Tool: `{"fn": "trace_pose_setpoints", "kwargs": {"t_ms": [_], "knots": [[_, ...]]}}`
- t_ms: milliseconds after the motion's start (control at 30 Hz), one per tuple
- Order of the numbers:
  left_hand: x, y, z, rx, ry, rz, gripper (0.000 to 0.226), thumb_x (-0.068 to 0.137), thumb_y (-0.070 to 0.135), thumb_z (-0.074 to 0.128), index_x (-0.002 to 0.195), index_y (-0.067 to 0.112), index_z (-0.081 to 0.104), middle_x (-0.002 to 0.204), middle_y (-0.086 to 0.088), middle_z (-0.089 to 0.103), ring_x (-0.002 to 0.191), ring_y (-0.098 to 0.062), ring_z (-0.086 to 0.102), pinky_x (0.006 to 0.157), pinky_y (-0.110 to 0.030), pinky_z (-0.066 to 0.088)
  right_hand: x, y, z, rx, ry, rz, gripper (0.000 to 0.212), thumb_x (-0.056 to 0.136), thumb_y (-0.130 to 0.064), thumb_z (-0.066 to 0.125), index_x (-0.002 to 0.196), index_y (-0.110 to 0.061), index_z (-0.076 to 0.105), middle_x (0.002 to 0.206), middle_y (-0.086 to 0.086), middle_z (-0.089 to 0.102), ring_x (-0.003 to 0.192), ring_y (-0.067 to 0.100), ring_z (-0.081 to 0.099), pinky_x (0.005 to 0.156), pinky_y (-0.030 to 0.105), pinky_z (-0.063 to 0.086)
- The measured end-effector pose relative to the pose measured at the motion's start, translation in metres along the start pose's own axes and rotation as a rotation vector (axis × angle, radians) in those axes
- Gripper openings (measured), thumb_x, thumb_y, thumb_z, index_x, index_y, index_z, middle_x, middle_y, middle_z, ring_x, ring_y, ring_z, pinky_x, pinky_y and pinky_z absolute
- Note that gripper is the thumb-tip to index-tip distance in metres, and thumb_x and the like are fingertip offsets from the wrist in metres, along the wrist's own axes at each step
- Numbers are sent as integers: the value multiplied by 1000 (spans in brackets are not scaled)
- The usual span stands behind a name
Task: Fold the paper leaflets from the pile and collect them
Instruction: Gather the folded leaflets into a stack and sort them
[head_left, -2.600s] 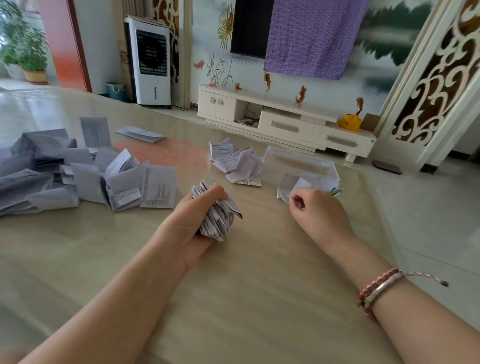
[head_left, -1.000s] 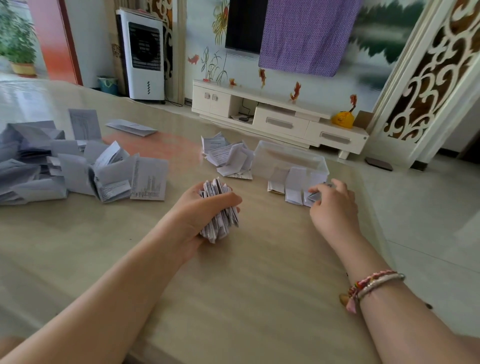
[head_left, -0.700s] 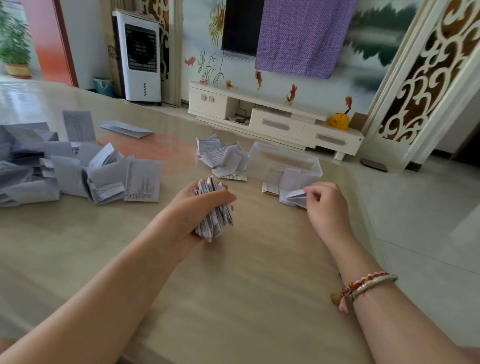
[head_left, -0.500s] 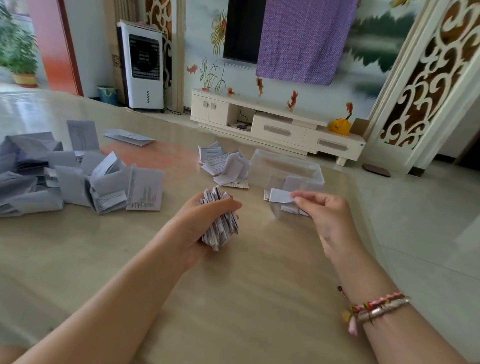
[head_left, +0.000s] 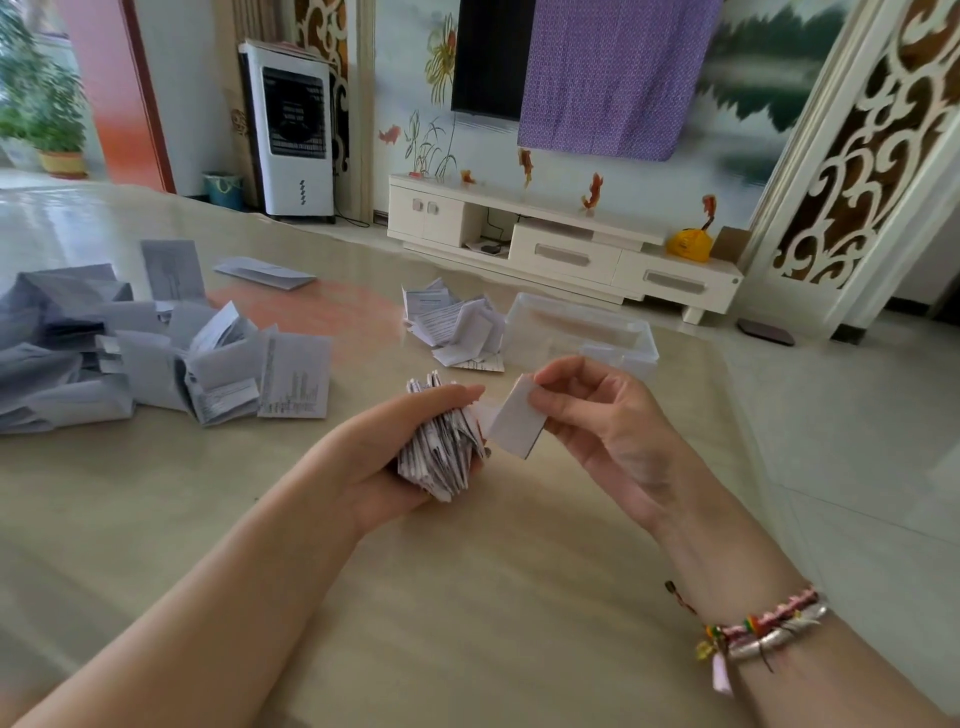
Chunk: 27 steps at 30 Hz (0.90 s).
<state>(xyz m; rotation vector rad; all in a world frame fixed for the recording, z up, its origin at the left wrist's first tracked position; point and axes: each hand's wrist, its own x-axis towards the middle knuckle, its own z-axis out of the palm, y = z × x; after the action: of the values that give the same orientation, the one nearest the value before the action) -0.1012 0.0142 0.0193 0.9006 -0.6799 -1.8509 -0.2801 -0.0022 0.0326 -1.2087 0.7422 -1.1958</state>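
Right now the left hand (head_left: 395, 457) grips a bundle (head_left: 441, 452) of folded leaflets, fingers wrapped over the top, bundle low over the tabletop (head_left: 467, 597); contact with it can't be told. Right hand (head_left: 597, 415) pinches one folded leaflet (head_left: 514, 421) between thumb and fingertips, just beside the bundle on its right, tilted, off the tabletop. Behind the hands: small heap (head_left: 457, 327) of folded leaflets, touching or just beside a clear tub (head_left: 582, 332) on its right. Far left on the tabletop: big pile (head_left: 130, 348) of loose leaflets, mostly half open. Two strays behind it, one upright-looking sheet (head_left: 171, 270), one flat (head_left: 265, 273). Bracelets (head_left: 763, 629) on the right wrist. Background: white TV stand (head_left: 566, 244), air cooler (head_left: 293, 130), purple cloth (head_left: 613, 73) over the TV (head_left: 488, 57).
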Motion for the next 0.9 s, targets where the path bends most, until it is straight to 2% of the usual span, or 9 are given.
{"fn": "trace_pose_setpoints", "kwargs": {"t_ms": [100,200,300,433,500,567,700,767,900], "knots": [[-3,-2,1,-6,-109,-52,43,79,21,67,116,-1,65,98,-13,65,83,-20,63,85,-32,54,-2,4,4,-107,-10,-41,18,77,10,65,78,-7,59,80,5,69,82,15,67,75,24,55],[-5,-5,4,24,-180,-30,38,81,22,63,117,9,69,105,-10,70,91,-16,68,94,-32,49,-3,10,14,-232,44,-119,25,76,12,69,73,-9,55,82,10,71,77,16,67,60,22,50],[-6,-6,5,74,-198,-3,37,82,17,67,119,14,69,120,-10,67,109,-14,64,102,-31,40,0,13,19,-253,133,-137,32,74,13,71,71,-11,51,76,7,71,72,13,69,58,21,50],[-9,-5,7,88,-75,-24,21,75,13,66,93,5,72,80,-7,72,67,-12,68,63,-21,55,-1,12,22,-300,150,-119,25,74,5,75,73,-12,56,69,-1,67,69,9,64,66,19,52],[-11,-5,8,116,-24,-27,24,68,14,69,89,4,69,75,-8,69,62,-15,65,58,-22,55,1,8,13,-305,159,-123,19,75,1,75,80,-12,62,76,-2,67,73,7,63,68,14,50],[-11,-5,7,120,10,-19,31,63,14,72,91,3,67,77,-10,68,65,-18,65,61,-25,54,9,5,-9,-399,313,-144,17,78,-3,74,88,-13,65,86,0,67,79,8,61,64,10,47],[-11,-4,9,-47,16,10,48,65,6,67,111,-6,57,99,-20,71,95,-35,69,96,-38,48,32,13,-76,-670,785,-100,19,82,-10,69,93,-20,56,101,0,60,94,19,57,72,24,42],[-10,-3,10,-80,14,12,48,65,5,65,112,-5,57,95,-19,71,90,-35,71,93,-39,52,43,21,-96,-665,845,-1,18,82,-16,66,85,-26,52,104,1,61,103,26,58,77,31,43],[-7,-2,6,-91,13,-2,39,74,5,62,112,-1,59,97,-16,71,76,-24,70,71,-30,58,61,34,-104,-804,791,107,7,77,-26,56,72,-29,60,98,-1,67,110,30,55,93,45,47]]}}
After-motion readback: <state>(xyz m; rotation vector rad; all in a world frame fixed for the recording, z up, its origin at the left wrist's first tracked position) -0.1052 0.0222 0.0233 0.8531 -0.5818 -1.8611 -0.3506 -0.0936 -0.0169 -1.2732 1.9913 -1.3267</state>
